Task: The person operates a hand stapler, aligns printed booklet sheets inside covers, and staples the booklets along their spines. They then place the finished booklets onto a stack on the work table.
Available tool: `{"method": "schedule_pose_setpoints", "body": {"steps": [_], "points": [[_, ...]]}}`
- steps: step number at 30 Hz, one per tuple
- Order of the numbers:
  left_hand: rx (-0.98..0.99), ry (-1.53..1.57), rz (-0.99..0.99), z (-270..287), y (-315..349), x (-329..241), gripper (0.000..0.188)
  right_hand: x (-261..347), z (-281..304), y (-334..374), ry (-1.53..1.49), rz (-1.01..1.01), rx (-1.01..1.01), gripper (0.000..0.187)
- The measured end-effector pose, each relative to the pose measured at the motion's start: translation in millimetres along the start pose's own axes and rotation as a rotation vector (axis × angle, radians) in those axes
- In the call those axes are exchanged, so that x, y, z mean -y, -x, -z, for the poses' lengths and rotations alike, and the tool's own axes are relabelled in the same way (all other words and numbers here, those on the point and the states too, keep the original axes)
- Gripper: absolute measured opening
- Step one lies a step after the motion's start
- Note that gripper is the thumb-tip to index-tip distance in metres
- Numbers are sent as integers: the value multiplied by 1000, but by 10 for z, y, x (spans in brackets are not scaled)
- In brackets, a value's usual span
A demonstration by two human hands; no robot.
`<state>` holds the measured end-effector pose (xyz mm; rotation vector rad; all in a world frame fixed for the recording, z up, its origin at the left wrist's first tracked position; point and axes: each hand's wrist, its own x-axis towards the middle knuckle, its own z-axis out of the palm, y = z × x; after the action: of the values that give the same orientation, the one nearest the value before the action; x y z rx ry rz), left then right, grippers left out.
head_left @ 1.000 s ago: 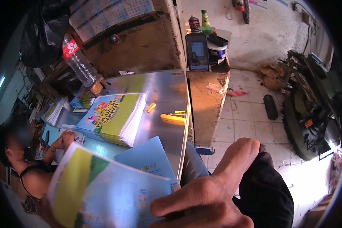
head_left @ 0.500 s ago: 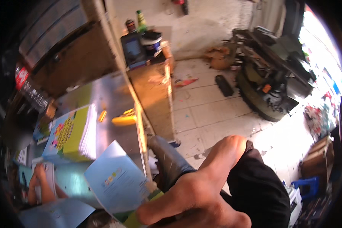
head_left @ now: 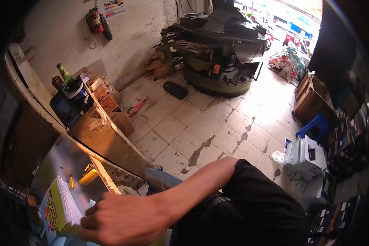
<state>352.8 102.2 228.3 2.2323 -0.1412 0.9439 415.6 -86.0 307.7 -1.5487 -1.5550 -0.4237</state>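
My right hand (head_left: 125, 219) is at the lower left with its back up and its fingers bent and pressed together. Its fingertips come against the near corner of a stack of booklets (head_left: 58, 213) with green and blue covers. A bit of pale blue paper (head_left: 92, 203) shows behind the knuckles, and more pale blue paper (head_left: 59, 241) lies below the fingers. Whatever the fingers close on is hidden under the hand. I see no left hand. Beyond the stack, a yellow cutter-like tool (head_left: 89, 175) and a small yellow piece (head_left: 71, 183) lie on the metal tabletop (head_left: 55, 162).
A wooden partition (head_left: 106, 127) borders the table, with a dark tablet-like device (head_left: 64, 110) and bottles beside it. Across the tiled floor (head_left: 172, 123) stands a large dark machine (head_left: 221, 53). At right are a blue stool (head_left: 313, 126), paper stacks (head_left: 303, 156) and a cardboard box (head_left: 313, 92).
The view has swung right, showing more floor and doorway. My right hand has moved left toward the booklet stack. The lifted blue booklet and the pair of limbs at far left are out of sight.
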Motion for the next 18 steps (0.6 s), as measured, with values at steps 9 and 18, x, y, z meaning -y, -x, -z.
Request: {"method": "schedule_pose_setpoints", "body": {"steps": [9, 18], "points": [[-95, -124, -155, 165, 78, -193, 23, 170, -898, -544, -252, 278, -137, 92], [-342, -377, -821, 539, 255, -788, 24, 306, -937, -518, -579, 105, 140, 92]]}}
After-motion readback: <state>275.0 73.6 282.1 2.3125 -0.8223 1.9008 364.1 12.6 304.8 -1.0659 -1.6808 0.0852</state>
